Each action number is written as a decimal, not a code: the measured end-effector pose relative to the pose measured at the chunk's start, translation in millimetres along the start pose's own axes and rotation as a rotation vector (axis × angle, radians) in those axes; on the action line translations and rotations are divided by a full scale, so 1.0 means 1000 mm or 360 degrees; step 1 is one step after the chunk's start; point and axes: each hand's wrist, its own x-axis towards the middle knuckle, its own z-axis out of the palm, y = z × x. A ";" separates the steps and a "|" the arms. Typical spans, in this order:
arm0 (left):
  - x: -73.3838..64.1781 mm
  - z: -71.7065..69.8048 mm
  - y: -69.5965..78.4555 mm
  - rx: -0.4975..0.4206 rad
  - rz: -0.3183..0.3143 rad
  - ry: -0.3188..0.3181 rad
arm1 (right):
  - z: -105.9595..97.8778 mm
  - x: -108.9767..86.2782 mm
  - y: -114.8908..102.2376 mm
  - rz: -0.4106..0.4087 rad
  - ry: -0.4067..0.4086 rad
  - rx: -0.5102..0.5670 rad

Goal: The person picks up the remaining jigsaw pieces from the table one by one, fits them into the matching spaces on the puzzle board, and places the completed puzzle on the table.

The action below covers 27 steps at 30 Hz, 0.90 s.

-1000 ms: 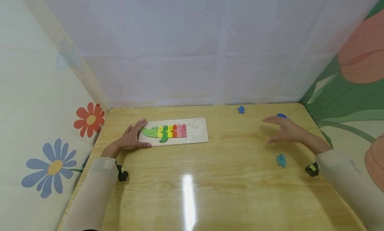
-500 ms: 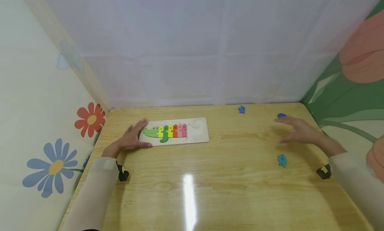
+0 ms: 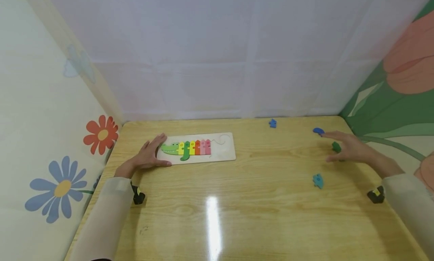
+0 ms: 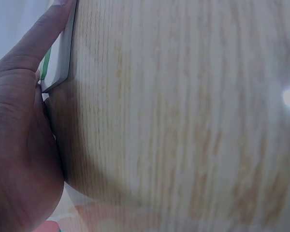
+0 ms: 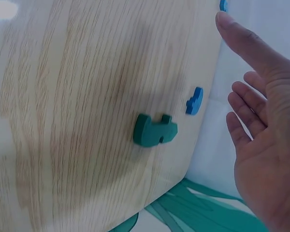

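Observation:
A wooden crocodile puzzle board [image 3: 223,148] lies at the left of the table, its coloured pieces filling the head and part of the body. My left hand [image 3: 148,155] grips the board's left end, thumb at the near edge and fingers at the far edge; in the left wrist view the thumb [image 4: 34,43] lies along its side. Over the table's right side, my right hand [image 3: 352,150] hovers with thumb and fingers spread, holding nothing. Below it lies a green puzzle piece [image 5: 154,131], partly covered in the head view. A dark blue puzzle piece [image 3: 318,131] is by its fingertips.
A light blue puzzle piece [image 3: 318,181] lies nearer me on the right. Another blue piece [image 3: 272,123] sits near the table's back edge. Printed cloth walls [image 3: 217,87] border the table [image 3: 257,208] at the back and sides.
My right hand has moved to the right, bringing the green puzzle piece and more of the dark blue piece into sight. My left hand and the board have stayed put.

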 end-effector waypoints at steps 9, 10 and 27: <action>0.001 -0.001 0.001 0.0026 -0.0034 -0.0037 | -0.007 -0.010 0.007 0.0124 -0.0041 -0.0041; 0.001 0.000 0.000 0.0027 -0.0034 -0.0035 | -0.007 -0.011 0.008 0.0128 -0.0045 -0.0042; 0.001 -0.001 -0.002 0.0027 -0.0038 -0.0040 | -0.003 -0.021 0.034 0.0087 -0.0060 -0.0055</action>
